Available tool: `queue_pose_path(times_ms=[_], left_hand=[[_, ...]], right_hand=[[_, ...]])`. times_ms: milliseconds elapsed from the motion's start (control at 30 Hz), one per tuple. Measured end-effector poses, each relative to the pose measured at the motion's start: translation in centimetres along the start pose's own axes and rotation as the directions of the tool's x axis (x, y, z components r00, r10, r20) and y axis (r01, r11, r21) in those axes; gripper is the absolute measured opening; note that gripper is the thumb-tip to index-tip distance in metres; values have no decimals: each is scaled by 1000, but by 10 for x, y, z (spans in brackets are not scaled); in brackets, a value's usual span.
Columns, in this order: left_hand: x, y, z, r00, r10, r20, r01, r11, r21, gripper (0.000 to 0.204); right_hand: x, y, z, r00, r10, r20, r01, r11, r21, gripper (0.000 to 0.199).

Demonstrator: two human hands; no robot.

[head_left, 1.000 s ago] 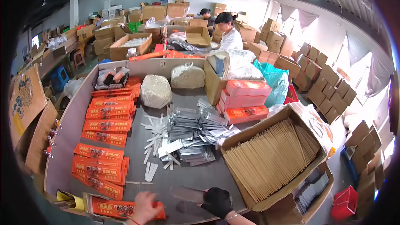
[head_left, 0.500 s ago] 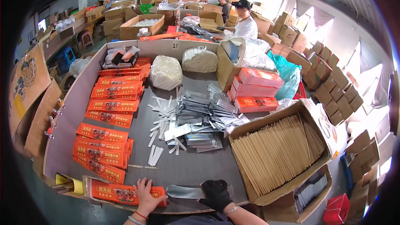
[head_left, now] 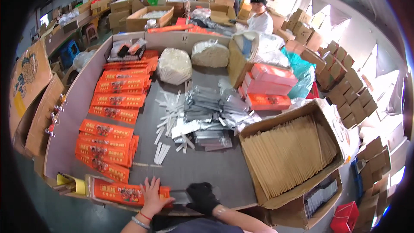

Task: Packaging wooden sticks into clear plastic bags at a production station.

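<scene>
Head view: left hand lies flat and open on an orange packet at the table's near edge, gloved right hand pinching its silver end, many packets already stacked, silver sleeves still heaped.

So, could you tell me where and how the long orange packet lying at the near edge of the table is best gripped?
Probably at its free left end, coming from above. The orange packet lies flat and lengthwise along the table edge; the left hand already presses its right end, and the gloved right hand sits just beyond.
</scene>
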State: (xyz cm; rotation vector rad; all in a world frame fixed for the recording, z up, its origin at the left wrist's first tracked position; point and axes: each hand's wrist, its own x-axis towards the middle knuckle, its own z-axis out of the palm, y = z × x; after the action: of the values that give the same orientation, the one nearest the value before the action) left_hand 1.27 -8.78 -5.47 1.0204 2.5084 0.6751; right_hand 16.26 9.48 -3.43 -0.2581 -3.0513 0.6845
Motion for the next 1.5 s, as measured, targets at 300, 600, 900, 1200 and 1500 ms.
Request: queue_pose_path(times_ms=[300, 600, 900, 1200, 1500], left_hand=[[68, 6, -15, 917, 245, -314, -292, 950, -112, 48], [124, -17, 9, 910, 149, -387, -125, 988, 87, 11], [111, -13, -3, 935, 87, -343, -107, 993, -40, 5], [56, -8, -45, 955, 2, -297, -117, 922, -368, 9], [44, 8, -47, 980, -41, -193, -49, 896, -441, 10]], right_hand=[[71, 58, -45, 914, 84, -397, -178, 962, -208, 73], [141, 129, -58, 909, -66, -411, -146, 874, -463, 65], [162, 144, -40, 835, -196, -514, -175, 791, -586, 31], [118, 67, -114, 990, 79, -119, -114, 940, -322, 34], [68, 75, -106, 929, -20, -370, 5, 999, -40, 60]])
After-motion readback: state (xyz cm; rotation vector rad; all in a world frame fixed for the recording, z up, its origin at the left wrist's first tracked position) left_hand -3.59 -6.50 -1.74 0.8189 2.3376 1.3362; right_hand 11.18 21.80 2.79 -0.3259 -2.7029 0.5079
